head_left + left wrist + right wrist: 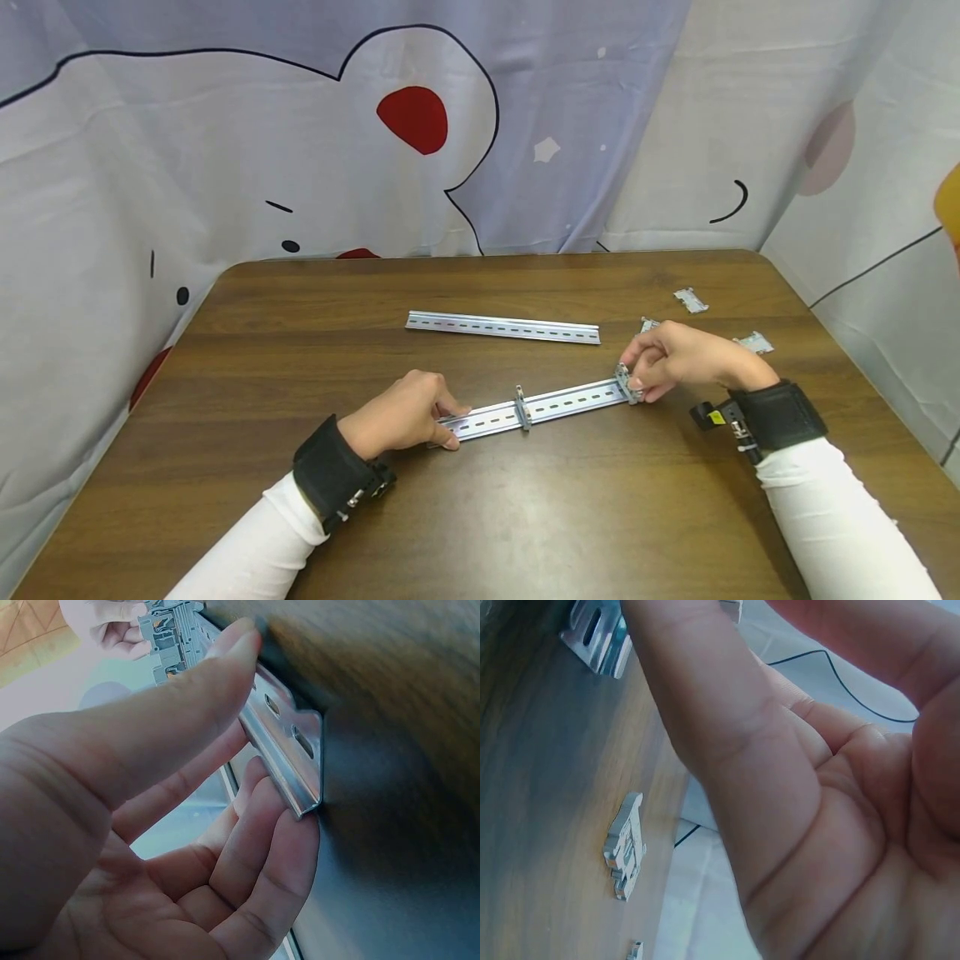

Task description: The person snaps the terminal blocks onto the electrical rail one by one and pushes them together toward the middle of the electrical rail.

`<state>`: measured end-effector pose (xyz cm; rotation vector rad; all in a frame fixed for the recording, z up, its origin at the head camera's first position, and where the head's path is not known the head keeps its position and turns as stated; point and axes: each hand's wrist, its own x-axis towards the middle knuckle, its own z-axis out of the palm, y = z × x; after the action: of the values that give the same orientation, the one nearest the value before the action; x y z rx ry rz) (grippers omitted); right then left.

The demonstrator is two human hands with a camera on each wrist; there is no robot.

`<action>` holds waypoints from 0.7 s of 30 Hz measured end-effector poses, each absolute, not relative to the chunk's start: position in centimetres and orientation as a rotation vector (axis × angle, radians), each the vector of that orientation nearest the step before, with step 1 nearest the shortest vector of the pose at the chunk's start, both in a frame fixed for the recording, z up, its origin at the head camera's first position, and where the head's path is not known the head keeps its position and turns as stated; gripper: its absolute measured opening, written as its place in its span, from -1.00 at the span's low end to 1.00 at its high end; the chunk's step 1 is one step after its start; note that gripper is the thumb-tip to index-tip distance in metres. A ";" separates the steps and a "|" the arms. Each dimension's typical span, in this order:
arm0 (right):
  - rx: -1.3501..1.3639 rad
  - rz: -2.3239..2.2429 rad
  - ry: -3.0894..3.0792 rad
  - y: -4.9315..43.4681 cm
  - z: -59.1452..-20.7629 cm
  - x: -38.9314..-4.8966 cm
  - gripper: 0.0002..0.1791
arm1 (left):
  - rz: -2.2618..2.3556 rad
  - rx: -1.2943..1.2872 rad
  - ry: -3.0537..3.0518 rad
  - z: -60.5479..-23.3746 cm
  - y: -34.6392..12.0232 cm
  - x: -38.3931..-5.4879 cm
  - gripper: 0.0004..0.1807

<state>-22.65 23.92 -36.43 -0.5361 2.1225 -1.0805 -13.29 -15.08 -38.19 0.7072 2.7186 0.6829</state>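
Observation:
A slotted metal DIN rail (570, 402) lies at a slight slant on the table, its right end farther back. My left hand (405, 412) pinches its left end, with the thumb across the slotted face and the fingers along the other edge in the left wrist view. One grey terminal block (522, 408) stands upright across the rail near its middle. At the right end, my right hand (686, 358) pinches another grey terminal block (624, 383) between thumb and fingers, against the rail. Whether that block is seated cannot be told. The right wrist view hides its fingertips.
A second slotted rail (502, 327) lies behind the first. Loose terminal blocks lie at the right: one far back (691, 301), one beside the right wrist (754, 342), one partly hidden behind the right hand (648, 324). A printed curtain (300, 150) hangs behind the table.

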 end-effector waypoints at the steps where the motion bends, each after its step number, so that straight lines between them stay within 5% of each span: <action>1: -0.543 -1.080 2.123 23.9 -36.4 -22.6 -0.54 | 0.683 0.706 2.719 -38.2 -15.1 -13.3 -0.51; 21: -0.598 -1.098 2.121 22.5 -36.5 -22.0 -0.56 | 0.683 0.712 2.720 -38.2 -15.1 -13.4 -0.50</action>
<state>-22.00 22.46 -36.52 -0.5981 2.1211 -1.0978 -13.40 -15.08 -38.15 0.7118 2.7200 0.6828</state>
